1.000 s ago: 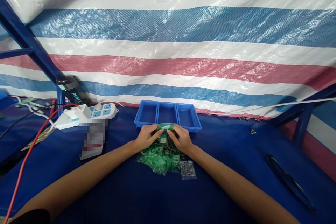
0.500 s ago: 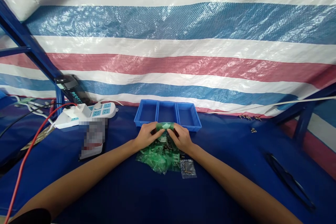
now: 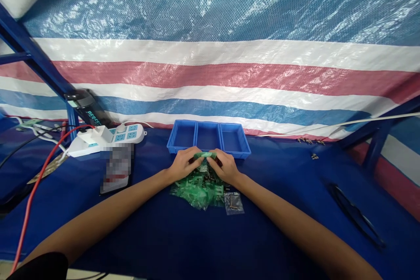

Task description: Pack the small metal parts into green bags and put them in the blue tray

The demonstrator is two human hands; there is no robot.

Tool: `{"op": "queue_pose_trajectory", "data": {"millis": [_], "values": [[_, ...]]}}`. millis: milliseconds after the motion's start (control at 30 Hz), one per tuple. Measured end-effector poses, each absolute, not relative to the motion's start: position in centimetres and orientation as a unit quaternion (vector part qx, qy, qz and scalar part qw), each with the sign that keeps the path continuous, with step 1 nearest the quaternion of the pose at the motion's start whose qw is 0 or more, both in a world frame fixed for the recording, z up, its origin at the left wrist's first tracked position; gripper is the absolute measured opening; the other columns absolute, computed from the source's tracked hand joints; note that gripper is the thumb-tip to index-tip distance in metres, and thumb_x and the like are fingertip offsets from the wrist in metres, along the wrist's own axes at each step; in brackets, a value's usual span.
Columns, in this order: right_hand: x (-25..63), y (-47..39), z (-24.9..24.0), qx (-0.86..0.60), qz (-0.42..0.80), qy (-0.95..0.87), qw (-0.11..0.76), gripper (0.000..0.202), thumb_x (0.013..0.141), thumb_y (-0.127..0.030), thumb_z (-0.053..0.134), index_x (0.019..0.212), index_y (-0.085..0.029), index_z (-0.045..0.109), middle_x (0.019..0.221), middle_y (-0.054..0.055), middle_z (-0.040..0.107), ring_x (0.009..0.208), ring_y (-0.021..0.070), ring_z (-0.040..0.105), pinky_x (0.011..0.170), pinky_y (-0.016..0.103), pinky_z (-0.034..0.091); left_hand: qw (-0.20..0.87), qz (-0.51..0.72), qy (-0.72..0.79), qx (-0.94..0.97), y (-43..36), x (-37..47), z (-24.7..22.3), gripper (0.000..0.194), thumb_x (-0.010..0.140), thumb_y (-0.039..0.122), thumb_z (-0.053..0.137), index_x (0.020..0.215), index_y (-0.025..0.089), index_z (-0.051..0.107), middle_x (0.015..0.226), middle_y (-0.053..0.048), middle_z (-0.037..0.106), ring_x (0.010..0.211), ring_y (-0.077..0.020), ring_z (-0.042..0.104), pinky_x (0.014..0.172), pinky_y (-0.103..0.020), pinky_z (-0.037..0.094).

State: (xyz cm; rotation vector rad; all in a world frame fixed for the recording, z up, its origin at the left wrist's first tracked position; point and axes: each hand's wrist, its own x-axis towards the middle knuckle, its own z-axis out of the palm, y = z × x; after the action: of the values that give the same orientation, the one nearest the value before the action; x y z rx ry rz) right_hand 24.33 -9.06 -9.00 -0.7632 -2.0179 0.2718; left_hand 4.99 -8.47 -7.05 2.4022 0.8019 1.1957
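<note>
Both hands work just on the near side of the trays (image 3: pixel 235 155). Left hand (image 3: pixel 182 166) and right hand (image 3: pixel 227 167) each have a closed grip on a green bag (image 3: pixel 206 155), film pinched between thumbs and fingers, one hand to each side. Cannot tell whether it is separate from the green pile (image 3: pixel 197 193) below, which lies on the desk (image 3: pixel 197 245) nearer the wearer than the trays. Small clear bag (image 3: pixel 234 204) lies at the pile's right edge, also on the near side of the trays. Handling, my judgement: film light, limp, rather slippery, quick to crease; the parts inside may be hard and shift about. Best hold looks to be the two ends of the upper edge, kept lightly taut; a hard pull might tear it. Against the earlier frame: the film between the hands stood as a taller, flatter sheet; now a narrow, bunched band. Hands sit about the same relative to the trays. View has tilted down slightly; trays and pile appear higher.
</note>
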Motion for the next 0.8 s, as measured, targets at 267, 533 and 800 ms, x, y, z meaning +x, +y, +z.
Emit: {"op": "queue_pose_trajectory", "data": {"millis": [267, 533, 800], "values": [[24.40, -8.84, -9.41, -0.311, 0.109, -0.825, 0.458, 0.016, 0.093, -0.027, 0.045, 0.080, -0.019, 0.050, 0.066, 0.002, 0.051, 0.058, 0.0152, 0.049, 0.056, 0.027, 0.041, 0.140, 0.417, 0.311, 0.843, -8.50, 5.03, -7.21, 0.030, 0.093, 0.032, 0.046, 0.068, 0.015, 0.050, 0.058, 0.002, 0.045, 0.054, -0.0098, 0.045, 0.053, -0.022, 0.035], [24.40, -9.01, -9.32, -0.329, 0.108, -0.817, 0.460, 0.014, 0.094, -0.028, 0.045, 0.084, -0.019, 0.051, 0.063, 0.000, 0.050, 0.054, 0.0136, 0.048, 0.053, 0.026, 0.040, 0.140, 0.429, 0.316, 0.835, -8.50, 5.06, -7.13, 0.024, 0.092, 0.032, 0.049, 0.076, 0.016, 0.057, 0.061, 0.001, 0.053, 0.053, -0.0099, 0.049, 0.053, -0.021, 0.038], [24.33, -9.29, -9.09, -0.336, 0.114, -0.810, 0.467, 0.015, 0.094, -0.029, 0.046, 0.102, -0.018, 0.052, 0.068, 0.000, 0.056, 0.053, 0.0131, 0.052, 0.053, 0.025, 0.043, 0.156, 0.422, 0.325, 0.832, -8.62, 5.00, -7.20, 0.021, 0.091, 0.034, 0.050, 0.093, 0.017, 0.062, 0.073, -0.002, 0.064, 0.060, -0.0115, 0.057, 0.056, -0.021, 0.043]]}}
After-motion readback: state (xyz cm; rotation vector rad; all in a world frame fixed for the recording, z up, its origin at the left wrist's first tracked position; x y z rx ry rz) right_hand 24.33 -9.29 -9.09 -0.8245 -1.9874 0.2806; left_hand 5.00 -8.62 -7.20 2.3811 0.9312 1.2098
